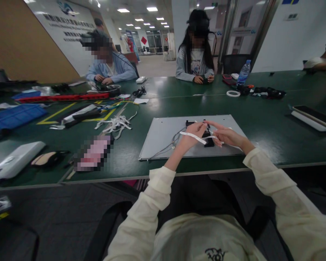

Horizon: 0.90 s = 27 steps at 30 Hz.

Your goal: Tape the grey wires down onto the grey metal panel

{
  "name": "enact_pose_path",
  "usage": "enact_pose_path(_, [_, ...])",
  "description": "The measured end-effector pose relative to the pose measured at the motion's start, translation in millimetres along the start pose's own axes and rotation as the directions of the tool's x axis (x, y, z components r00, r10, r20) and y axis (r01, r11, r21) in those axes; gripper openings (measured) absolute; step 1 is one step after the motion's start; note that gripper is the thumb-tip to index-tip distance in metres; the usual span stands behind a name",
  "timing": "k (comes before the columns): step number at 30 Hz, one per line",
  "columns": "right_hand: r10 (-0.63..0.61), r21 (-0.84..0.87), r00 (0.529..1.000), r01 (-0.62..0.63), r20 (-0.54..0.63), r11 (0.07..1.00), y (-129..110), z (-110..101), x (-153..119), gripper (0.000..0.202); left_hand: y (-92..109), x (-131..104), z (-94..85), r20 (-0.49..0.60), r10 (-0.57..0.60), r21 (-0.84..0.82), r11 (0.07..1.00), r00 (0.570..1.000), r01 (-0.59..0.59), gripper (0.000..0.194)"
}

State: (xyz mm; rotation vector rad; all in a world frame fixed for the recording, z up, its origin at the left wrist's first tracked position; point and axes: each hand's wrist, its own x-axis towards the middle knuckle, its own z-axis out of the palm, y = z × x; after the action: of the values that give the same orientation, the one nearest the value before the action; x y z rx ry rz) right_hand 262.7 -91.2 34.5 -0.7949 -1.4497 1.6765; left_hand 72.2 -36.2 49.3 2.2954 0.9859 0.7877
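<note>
Both hands meet above a pale grey panel [163, 132] lying on the table. My left hand [193, 133] is closed, its fingertips drawn together over a black part [209, 142]. What those fingertips pinch is hidden. A narrow white strip [194, 136] crosses the back of my left hand and runs to the fingers of my right hand. My right hand [229, 137] has its index finger stretched toward the left fingertips, while its other fingers are curled at the strip's end. Thin grey cables [163, 149] trail from the black part over the panel.
Several loose white strips [116, 124] lie in a heap left of the panel. Closer to me are a pink phone [94, 154] and a white device [16, 161]. A dark-screened device [315, 116] rests at right, a white tape roll [233, 93] farther back. Two people sit opposite.
</note>
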Motion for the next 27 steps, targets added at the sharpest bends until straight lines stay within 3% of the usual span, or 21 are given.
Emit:
enact_pose_path(2, [0.001,-0.003,0.999,-0.001,0.04,1.0,1.5,-0.7,-2.4,0.071,8.2,-7.1,1.3,-0.013,-0.015,0.014,1.0,1.0,0.015,0.041])
enact_pose_path(7, [0.007,-0.027,0.996,-0.005,0.087,1.0,4.4,-4.3,-5.5,0.071,11.3,-20.8,1.2,0.17,-0.095,-0.039,0.994,0.981,0.103,0.048])
enact_pose_path(11, [0.044,-0.093,0.999,-0.042,0.018,0.995,6.1,-5.9,-6.7,0.077,4.8,-26.3,6.0,0.082,-0.122,-0.023,0.992,0.989,0.125,0.035])
enact_pose_path(15, [0.064,-0.227,0.989,-0.092,-0.13,0.97,6.0,-5.0,-6.5,0.08,-0.4,-28.1,16.3,0.015,-0.146,0.01,0.989,0.989,0.146,0.031])
enact_pose_path(27, [-0.095,-0.502,0.938,-0.092,-0.334,0.86,5.4,-8.6,-4.9,0.072,-11.2,-28.2,27.9,-0.035,-0.156,0.128,0.979,0.987,0.159,0.02])
